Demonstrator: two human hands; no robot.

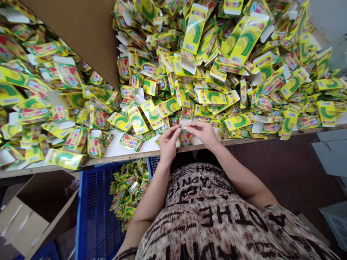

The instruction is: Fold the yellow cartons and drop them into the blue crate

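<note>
At the table's front edge, my left hand point(169, 141) and my right hand point(204, 134) meet over a small printed carton point(186, 138). Thumb and fingers of each hand pinch together at its top end, where a sliver of white card shows. Its red and green face is partly visible below the fingertips; the far side is hidden. Just left of my hands lie more yellow and green cartons, among them one lying flat point(131, 142) and one with a barcode point(151, 114).
A big heap of similar cartons point(195, 29) covers the table, some with white flaps raised. A brown cardboard panel point(81, 32) divides the heap. Below stand a blue plastic crate point(90, 213) holding cartons point(132, 184) and an opened cardboard box point(29, 216).
</note>
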